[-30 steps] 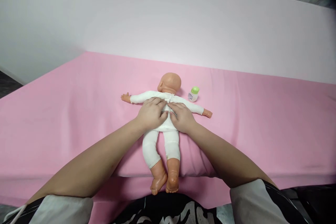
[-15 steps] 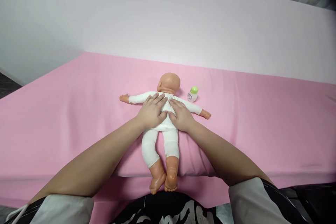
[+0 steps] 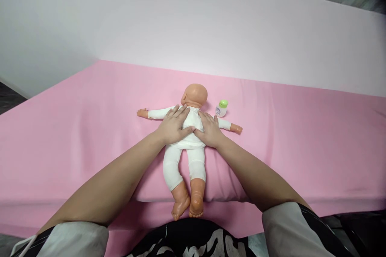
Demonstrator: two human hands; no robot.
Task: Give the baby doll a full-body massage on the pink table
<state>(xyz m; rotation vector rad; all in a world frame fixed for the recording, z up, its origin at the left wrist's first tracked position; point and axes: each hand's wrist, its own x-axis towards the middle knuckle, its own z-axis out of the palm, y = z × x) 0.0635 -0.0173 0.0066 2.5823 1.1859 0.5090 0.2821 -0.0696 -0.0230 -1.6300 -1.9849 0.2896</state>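
A baby doll (image 3: 193, 140) with a white cloth body lies face down, its arms spread and its feet toward me. My left hand (image 3: 175, 125) rests flat on the left side of its back, fingers stretched toward the head. On the right side of the back lies my right hand (image 3: 209, 129), palm down with its fingers out. The two thumb tips nearly meet over the middle of the back. Beyond my right hand, next to the doll's head, stands a small white bottle (image 3: 221, 109) with a green cap.
Pink cloth (image 3: 99, 136) covers the padded surface under the doll, and the doll's feet reach past its front edge. A pale wall (image 3: 181, 20) rises behind it. Something black (image 3: 362, 229) shows at the lower right.
My hands have slid slightly outward on the doll's back, the right-hand fingers now covering more of the doll's right-side shoulder. Doll and bottle keep their places.
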